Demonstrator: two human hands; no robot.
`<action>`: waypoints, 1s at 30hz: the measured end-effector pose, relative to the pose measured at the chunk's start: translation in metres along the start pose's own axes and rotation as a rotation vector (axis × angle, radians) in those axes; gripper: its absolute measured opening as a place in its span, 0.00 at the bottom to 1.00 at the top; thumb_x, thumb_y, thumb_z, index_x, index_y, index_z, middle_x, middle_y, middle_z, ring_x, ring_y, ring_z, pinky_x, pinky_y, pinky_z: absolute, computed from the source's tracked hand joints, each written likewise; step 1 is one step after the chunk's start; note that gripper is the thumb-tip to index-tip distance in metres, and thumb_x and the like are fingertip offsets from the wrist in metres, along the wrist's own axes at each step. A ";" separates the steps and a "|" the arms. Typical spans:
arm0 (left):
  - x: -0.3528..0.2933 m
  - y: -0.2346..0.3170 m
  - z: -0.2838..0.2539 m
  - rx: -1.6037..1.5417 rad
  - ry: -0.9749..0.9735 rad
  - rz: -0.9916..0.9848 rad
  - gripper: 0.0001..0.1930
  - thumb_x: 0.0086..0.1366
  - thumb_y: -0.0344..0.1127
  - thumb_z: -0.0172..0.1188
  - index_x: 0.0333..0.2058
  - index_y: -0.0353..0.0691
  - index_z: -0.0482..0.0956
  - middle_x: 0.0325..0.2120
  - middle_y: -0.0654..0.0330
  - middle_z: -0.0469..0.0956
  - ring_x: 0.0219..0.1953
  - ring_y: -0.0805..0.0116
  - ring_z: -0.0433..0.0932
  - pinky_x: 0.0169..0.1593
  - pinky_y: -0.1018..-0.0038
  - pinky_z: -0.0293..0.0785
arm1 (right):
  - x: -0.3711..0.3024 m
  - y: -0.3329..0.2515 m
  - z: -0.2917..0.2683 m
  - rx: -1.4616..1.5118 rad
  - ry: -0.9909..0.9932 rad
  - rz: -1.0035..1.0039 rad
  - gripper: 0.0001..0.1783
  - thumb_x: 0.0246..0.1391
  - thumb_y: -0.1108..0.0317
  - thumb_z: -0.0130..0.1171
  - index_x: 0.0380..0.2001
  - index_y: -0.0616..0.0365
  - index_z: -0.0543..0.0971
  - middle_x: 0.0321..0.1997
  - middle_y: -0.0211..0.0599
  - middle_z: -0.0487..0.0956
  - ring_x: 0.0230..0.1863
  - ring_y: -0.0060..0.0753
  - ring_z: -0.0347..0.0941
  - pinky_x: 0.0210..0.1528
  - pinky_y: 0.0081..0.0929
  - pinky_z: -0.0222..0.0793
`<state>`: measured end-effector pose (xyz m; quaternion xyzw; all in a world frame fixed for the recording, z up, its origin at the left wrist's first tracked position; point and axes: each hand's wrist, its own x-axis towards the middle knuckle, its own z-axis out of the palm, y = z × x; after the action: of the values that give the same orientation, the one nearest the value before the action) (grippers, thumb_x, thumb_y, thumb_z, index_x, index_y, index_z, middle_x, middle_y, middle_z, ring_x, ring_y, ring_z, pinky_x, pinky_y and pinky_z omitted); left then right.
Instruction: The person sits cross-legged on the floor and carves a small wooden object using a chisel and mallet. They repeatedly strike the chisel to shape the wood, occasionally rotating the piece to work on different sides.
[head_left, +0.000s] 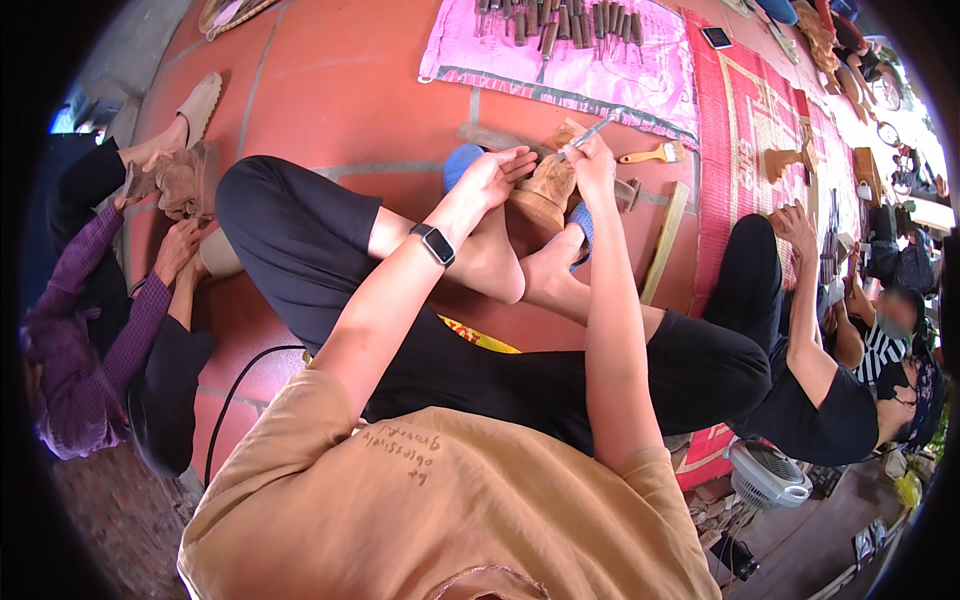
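Note:
A brown carved wooden piece [541, 198] stands on the floor between my feet, with wood strips beside it. My right hand [594, 163] is closed around a slim grey tool [603, 127], held at the top right of the carving; its exact kind is too small to tell. Just left of the carving, my left hand [497, 174] is open, fingers stretched out toward the wood and nothing in the palm. Whether its fingertips touch the carving, I cannot tell. A watch is on my left wrist.
Several wood-handled carving tools [565, 22] lie on a pink sheet [640, 90] ahead. A flat brush [652, 154] and a wooden strip [665, 243] are to my right. People sit on both sides, the left one holding a wooden carving [185, 180]. A fan [768, 473] stands lower right.

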<state>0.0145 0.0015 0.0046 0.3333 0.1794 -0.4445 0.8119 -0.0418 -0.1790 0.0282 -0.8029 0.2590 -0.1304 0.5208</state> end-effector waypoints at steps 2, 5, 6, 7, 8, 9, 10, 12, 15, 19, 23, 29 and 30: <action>0.000 -0.002 -0.005 -0.007 0.011 0.003 0.15 0.66 0.31 0.51 0.50 0.30 0.72 0.49 0.46 0.75 0.54 0.57 0.72 0.62 0.67 0.63 | -0.002 -0.008 -0.001 -0.316 -0.079 -0.010 0.13 0.47 0.65 0.65 0.37 0.57 0.79 0.31 0.40 0.83 0.36 0.42 0.80 0.43 0.36 0.71; -0.002 -0.002 -0.003 0.026 0.017 0.013 0.15 0.66 0.31 0.52 0.49 0.29 0.73 0.51 0.46 0.74 0.57 0.56 0.70 0.65 0.66 0.59 | 0.001 -0.020 0.001 -0.389 -0.118 0.005 0.14 0.47 0.64 0.65 0.38 0.54 0.79 0.34 0.39 0.83 0.41 0.47 0.78 0.44 0.43 0.71; 0.000 -0.002 -0.004 0.034 0.012 0.021 0.15 0.66 0.31 0.52 0.48 0.29 0.73 0.52 0.46 0.73 0.58 0.55 0.69 0.66 0.66 0.57 | 0.008 -0.021 0.001 -0.398 -0.095 0.057 0.14 0.47 0.64 0.65 0.39 0.53 0.79 0.35 0.39 0.83 0.42 0.47 0.78 0.45 0.43 0.71; 0.002 -0.003 -0.003 0.027 -0.001 0.030 0.15 0.66 0.30 0.53 0.49 0.28 0.73 0.51 0.45 0.73 0.57 0.54 0.69 0.66 0.66 0.59 | 0.015 -0.022 0.000 -0.406 -0.072 0.109 0.15 0.48 0.64 0.65 0.40 0.53 0.79 0.35 0.39 0.82 0.42 0.47 0.78 0.45 0.43 0.71; 0.003 -0.006 -0.002 0.045 -0.002 0.029 0.16 0.66 0.30 0.52 0.49 0.28 0.72 0.50 0.45 0.73 0.57 0.55 0.70 0.65 0.66 0.60 | 0.020 -0.022 -0.001 -0.413 -0.049 0.161 0.15 0.48 0.64 0.64 0.41 0.52 0.78 0.36 0.39 0.82 0.43 0.48 0.78 0.45 0.44 0.71; 0.002 -0.007 -0.002 0.065 0.004 0.031 0.16 0.66 0.30 0.52 0.50 0.28 0.72 0.50 0.46 0.74 0.56 0.56 0.71 0.64 0.66 0.62 | 0.020 -0.026 0.003 -0.444 -0.037 0.163 0.16 0.48 0.65 0.64 0.43 0.50 0.78 0.37 0.38 0.82 0.43 0.48 0.77 0.46 0.44 0.71; 0.000 -0.007 -0.002 0.084 0.009 0.033 0.16 0.66 0.30 0.51 0.51 0.27 0.71 0.49 0.46 0.74 0.55 0.56 0.71 0.63 0.67 0.64 | 0.016 -0.029 0.004 -0.429 -0.029 0.140 0.16 0.48 0.65 0.64 0.42 0.50 0.78 0.37 0.38 0.82 0.43 0.47 0.77 0.46 0.44 0.71; -0.003 -0.008 -0.001 0.122 -0.006 0.054 0.17 0.66 0.30 0.51 0.51 0.28 0.71 0.49 0.46 0.74 0.54 0.57 0.71 0.61 0.67 0.64 | 0.004 -0.033 0.003 -0.403 -0.016 0.094 0.15 0.48 0.65 0.65 0.41 0.50 0.78 0.36 0.38 0.82 0.43 0.47 0.78 0.46 0.43 0.71; -0.004 -0.011 0.003 0.233 -0.025 0.069 0.16 0.65 0.28 0.50 0.51 0.27 0.72 0.49 0.48 0.75 0.53 0.61 0.72 0.60 0.70 0.64 | -0.001 -0.029 0.002 -0.377 -0.064 0.045 0.17 0.47 0.65 0.65 0.43 0.51 0.79 0.36 0.41 0.82 0.42 0.48 0.77 0.46 0.43 0.71; -0.005 -0.019 0.013 0.477 -0.077 0.118 0.19 0.66 0.29 0.52 0.54 0.29 0.70 0.50 0.53 0.74 0.54 0.66 0.70 0.59 0.73 0.62 | 0.009 -0.033 0.000 -0.468 0.007 0.098 0.18 0.46 0.65 0.65 0.43 0.53 0.79 0.36 0.42 0.82 0.43 0.48 0.77 0.46 0.43 0.71; -0.006 -0.017 0.014 0.628 -0.022 0.194 0.19 0.64 0.29 0.53 0.53 0.29 0.71 0.49 0.54 0.75 0.53 0.69 0.71 0.58 0.75 0.63 | 0.011 -0.028 0.001 -0.271 -0.055 0.070 0.15 0.47 0.65 0.65 0.40 0.53 0.80 0.36 0.44 0.82 0.43 0.49 0.77 0.46 0.44 0.71; -0.074 0.006 0.076 0.317 -0.083 0.140 0.19 0.59 0.23 0.50 0.51 0.35 0.74 0.45 0.57 0.78 0.48 0.66 0.76 0.53 0.71 0.72 | 0.045 0.054 -0.005 0.229 -0.081 -0.017 0.12 0.49 0.67 0.61 0.37 0.60 0.80 0.37 0.45 0.80 0.39 0.45 0.77 0.43 0.41 0.73; -0.032 -0.027 0.032 0.578 -0.020 0.419 0.21 0.59 0.22 0.48 0.53 0.37 0.72 0.46 0.56 0.78 0.50 0.64 0.74 0.56 0.69 0.70 | 0.050 0.065 0.002 0.831 -0.212 0.092 0.12 0.51 0.70 0.59 0.39 0.64 0.78 0.40 0.44 0.80 0.40 0.45 0.76 0.43 0.42 0.73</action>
<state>-0.0253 -0.0121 0.0359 0.5743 -0.0340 -0.3038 0.7594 -0.0174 -0.2262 -0.0340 -0.5213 0.1651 -0.1171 0.8290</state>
